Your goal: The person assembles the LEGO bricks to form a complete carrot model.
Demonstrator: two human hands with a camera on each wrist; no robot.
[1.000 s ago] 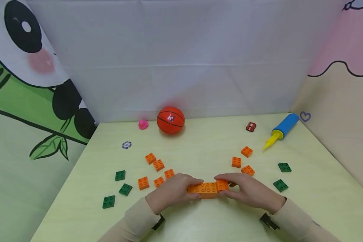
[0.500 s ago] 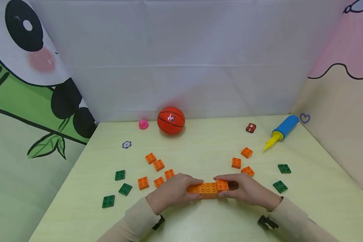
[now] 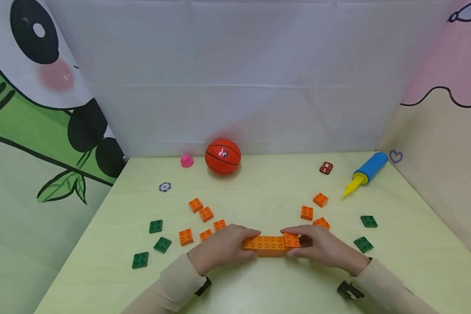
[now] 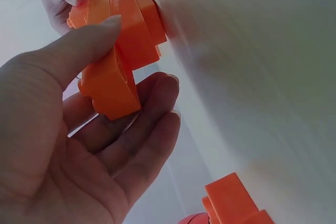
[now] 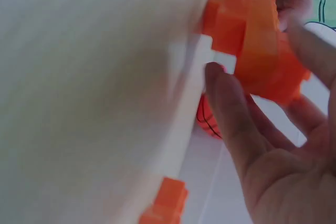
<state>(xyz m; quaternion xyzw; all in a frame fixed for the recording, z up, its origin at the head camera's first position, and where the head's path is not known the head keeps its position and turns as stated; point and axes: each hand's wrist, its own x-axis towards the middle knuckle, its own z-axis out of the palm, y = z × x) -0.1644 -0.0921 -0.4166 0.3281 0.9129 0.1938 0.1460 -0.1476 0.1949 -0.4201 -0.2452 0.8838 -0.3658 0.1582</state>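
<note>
Your left hand (image 3: 221, 245) has slid slightly left along the row of joined orange bricks (image 3: 270, 246), baring more studs than half a second ago; its thumb and fingers pinch the row's left end. West of it, the loose green bricks (image 3: 162, 245) and loose orange bricks (image 3: 186, 237) lie as they did. You have the row between your hands, over the near middle of the table (image 3: 251, 288), shifted slightly right. At its right end, the end orange brick (image 3: 291, 240) has moved along too, looking higher than its neighbours; whether it is seated, you cannot tell. Your right hand (image 3: 323, 247), also further right, grips that brick between thumb and fingers, so the work seems centred there.
</note>
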